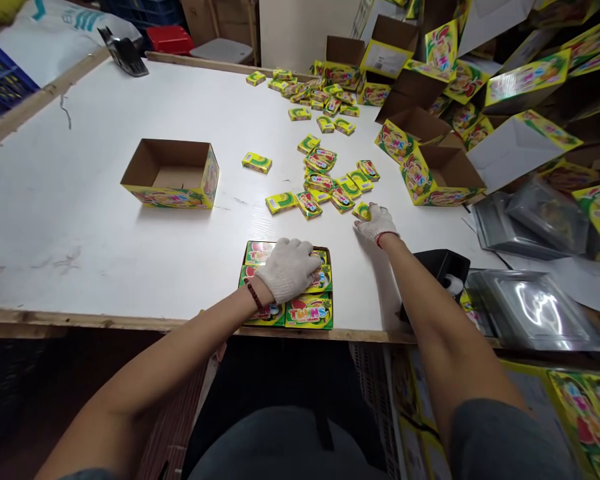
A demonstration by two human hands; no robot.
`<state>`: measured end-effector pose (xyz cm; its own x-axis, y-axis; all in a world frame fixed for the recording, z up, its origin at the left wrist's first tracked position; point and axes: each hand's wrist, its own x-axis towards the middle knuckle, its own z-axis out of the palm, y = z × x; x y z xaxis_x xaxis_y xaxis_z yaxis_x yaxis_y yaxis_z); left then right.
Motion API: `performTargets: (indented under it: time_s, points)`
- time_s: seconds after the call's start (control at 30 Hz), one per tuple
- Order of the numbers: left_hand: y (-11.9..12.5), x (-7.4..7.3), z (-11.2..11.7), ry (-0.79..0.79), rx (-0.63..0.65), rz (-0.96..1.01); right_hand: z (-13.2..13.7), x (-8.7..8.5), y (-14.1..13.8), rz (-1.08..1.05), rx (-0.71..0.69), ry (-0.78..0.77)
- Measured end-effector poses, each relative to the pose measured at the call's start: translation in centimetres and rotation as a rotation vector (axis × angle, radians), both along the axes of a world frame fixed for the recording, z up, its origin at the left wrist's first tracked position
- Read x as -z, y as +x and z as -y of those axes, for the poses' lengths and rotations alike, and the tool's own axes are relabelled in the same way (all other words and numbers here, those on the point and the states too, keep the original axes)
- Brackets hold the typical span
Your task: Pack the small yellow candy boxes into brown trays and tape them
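My left hand (289, 269), in a white knit glove, lies palm down with fingers flat on small packets inside a yellow-green display box (307, 313) at the table's near edge. My right hand (377, 222), also gloved, reaches forward and closes its fingers on one small yellow packet (363, 211) at the near end of a loose scatter of packets (325, 180). An open, empty display box (173, 175) stands left of the scatter.
The white table (80, 220) has more packets (310, 93) at the back. Stacked open cartons (440, 173) crowd the right side. Clear plastic trays (535, 307) and a black tape dispenser (443, 270) lie right of my arm. Another dispenser (125, 53) sits far left.
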<state>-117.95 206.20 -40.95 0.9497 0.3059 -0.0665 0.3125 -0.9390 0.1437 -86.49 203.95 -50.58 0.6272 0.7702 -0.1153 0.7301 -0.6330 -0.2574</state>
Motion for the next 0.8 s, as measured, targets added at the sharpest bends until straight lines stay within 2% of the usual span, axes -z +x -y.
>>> performTargets:
  time_s: [0.07,0.17,0.33,0.43,0.53,0.6,0.7,0.8]
  points:
    - [-0.4,0.5,0.9,0.041,0.028,0.044,0.2,0.1,-0.3,0.059,0.013,-0.097]
    - [-1.6,1.2,2.2,0.020,0.108,0.057,0.8,-0.3,-1.2,0.136,0.000,-0.152]
    - [-4.1,2.0,3.7,0.038,0.120,0.145,2.4,-1.2,-1.5,0.088,-0.159,-0.232]
    - [-5.2,2.7,4.6,0.037,0.115,0.191,3.4,-1.1,-2.0,0.061,-0.204,-0.178]
    - [-5.7,3.1,5.4,0.049,0.089,0.213,4.0,-0.2,-3.4,0.024,-0.208,-0.112]
    - [-5.7,3.0,5.7,0.044,0.072,0.200,4.0,0.6,-4.3,-0.001,-0.118,-0.055]
    - [-5.6,2.2,5.5,-0.019,0.071,0.184,3.7,1.5,-4.9,-0.058,0.065,0.111]
    - [-5.6,1.6,4.0,-0.106,0.028,0.224,3.4,0.8,-5.0,-0.150,0.097,0.234]
